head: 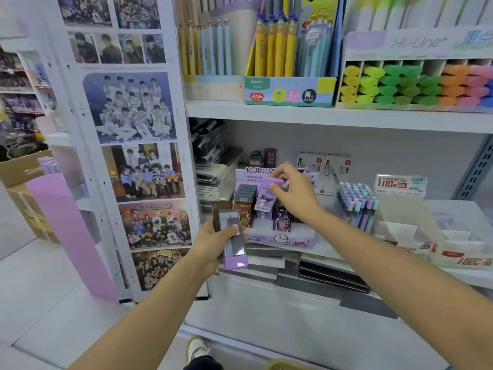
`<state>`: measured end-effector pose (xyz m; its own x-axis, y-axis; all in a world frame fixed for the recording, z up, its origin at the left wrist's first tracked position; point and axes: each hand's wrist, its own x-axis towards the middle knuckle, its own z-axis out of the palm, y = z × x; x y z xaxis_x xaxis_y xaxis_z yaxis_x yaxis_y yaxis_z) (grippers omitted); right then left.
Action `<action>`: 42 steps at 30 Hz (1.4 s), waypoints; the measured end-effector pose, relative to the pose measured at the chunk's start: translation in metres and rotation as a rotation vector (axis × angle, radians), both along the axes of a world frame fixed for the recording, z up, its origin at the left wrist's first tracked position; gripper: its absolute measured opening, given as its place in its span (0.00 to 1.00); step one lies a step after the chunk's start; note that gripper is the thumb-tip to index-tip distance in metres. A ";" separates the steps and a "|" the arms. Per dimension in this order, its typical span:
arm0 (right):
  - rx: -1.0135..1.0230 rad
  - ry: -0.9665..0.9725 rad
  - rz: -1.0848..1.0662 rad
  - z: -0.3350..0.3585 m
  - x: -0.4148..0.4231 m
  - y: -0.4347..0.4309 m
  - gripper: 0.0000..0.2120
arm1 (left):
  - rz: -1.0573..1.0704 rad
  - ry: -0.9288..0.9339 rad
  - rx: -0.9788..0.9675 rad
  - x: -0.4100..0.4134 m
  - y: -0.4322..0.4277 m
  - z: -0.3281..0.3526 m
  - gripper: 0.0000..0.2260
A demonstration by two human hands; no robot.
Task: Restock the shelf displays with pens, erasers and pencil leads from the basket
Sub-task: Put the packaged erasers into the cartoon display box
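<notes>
On a white lower shelf (466,276), near its left end beside a poster-covered side panel (133,129), stands a purple display box (280,239). The right hand (293,193) pinches a purple pack (266,196) just above that box, while the left hand (213,241) grips a stack of packs (233,244) before the shelf's front edge; highlighters (400,86) line the upper shelf (346,116)

You're in a stationery shop. White metal shelving (320,113) carries retail display units: a carton of yellow and blue pens (277,57), a Hi-Line rack of highlighters (400,86) sorted by colour, a Kuromi display box (277,236) with small packs, and a tray of pastel pens (357,204). Box fronts show printed tags reading 100 (386,182) and 200. Group-photo posters (130,108) cover the shelf end panel. Far left: more stocked shelves (21,102) and cardboard cartons (24,169) on the floor.
</notes>
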<state>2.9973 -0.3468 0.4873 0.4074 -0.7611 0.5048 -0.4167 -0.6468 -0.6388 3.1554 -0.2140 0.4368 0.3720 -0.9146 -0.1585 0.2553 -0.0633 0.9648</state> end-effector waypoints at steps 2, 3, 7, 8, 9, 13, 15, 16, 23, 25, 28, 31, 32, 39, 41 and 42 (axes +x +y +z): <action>-0.063 0.088 -0.023 -0.010 0.008 -0.005 0.08 | 0.023 -0.005 -0.013 0.004 -0.001 -0.006 0.11; -0.080 0.118 -0.036 -0.015 0.011 -0.007 0.09 | 0.037 -0.007 -0.016 0.006 -0.002 -0.008 0.11; -0.105 0.231 -0.076 -0.029 0.014 -0.018 0.09 | 0.091 -0.004 -0.006 0.013 -0.005 -0.016 0.09; -0.101 0.250 -0.066 -0.029 0.014 -0.021 0.08 | 0.097 0.000 -0.010 0.014 -0.006 -0.018 0.08; -0.092 0.261 -0.053 -0.028 0.013 -0.023 0.08 | 0.101 0.000 -0.010 0.015 -0.007 -0.019 0.08; -0.081 0.331 -0.023 -0.023 0.011 -0.031 0.08 | 0.108 -0.001 0.000 0.017 -0.009 -0.022 0.09; -0.073 0.346 -0.028 -0.025 0.014 -0.032 0.08 | 0.111 0.002 0.006 0.017 -0.011 -0.023 0.09; -0.079 0.340 -0.042 -0.026 0.017 -0.032 0.09 | 0.110 0.003 0.006 0.016 -0.011 -0.023 0.09; -0.301 0.265 -0.134 -0.037 0.026 -0.031 0.08 | 0.104 -0.004 0.036 0.016 -0.013 -0.023 0.13; -0.300 0.311 -0.132 -0.038 0.025 -0.032 0.09 | 0.103 -0.007 0.033 0.015 -0.013 -0.023 0.13; -0.305 0.305 -0.083 -0.032 0.022 -0.028 0.09 | 0.101 -0.010 0.029 0.010 -0.013 -0.021 0.14; -0.107 0.029 0.037 -0.025 0.015 -0.009 0.08 | 0.076 -0.028 0.014 0.001 -0.012 -0.017 0.13; -0.003 -0.036 0.081 -0.024 0.012 -0.001 0.08 | 0.063 -0.032 0.008 -0.003 -0.011 -0.015 0.13; 0.482 -0.118 0.267 -0.026 -0.021 0.027 0.08 | -0.074 -0.066 -0.001 -0.044 -0.001 -0.004 0.13; 0.474 -0.216 0.177 -0.024 -0.033 0.028 0.06 | -0.099 -0.080 0.021 -0.053 0.005 -0.002 0.15; 0.481 -0.259 0.154 -0.023 -0.040 0.028 0.06 | -0.095 -0.071 0.029 -0.057 0.008 -0.001 0.15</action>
<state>2.9578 -0.3189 0.4642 0.4413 -0.8713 0.2146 -0.1311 -0.2991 -0.9452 3.0986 -0.2062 0.4358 0.2955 -0.9416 -0.1617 0.1777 -0.1122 0.9777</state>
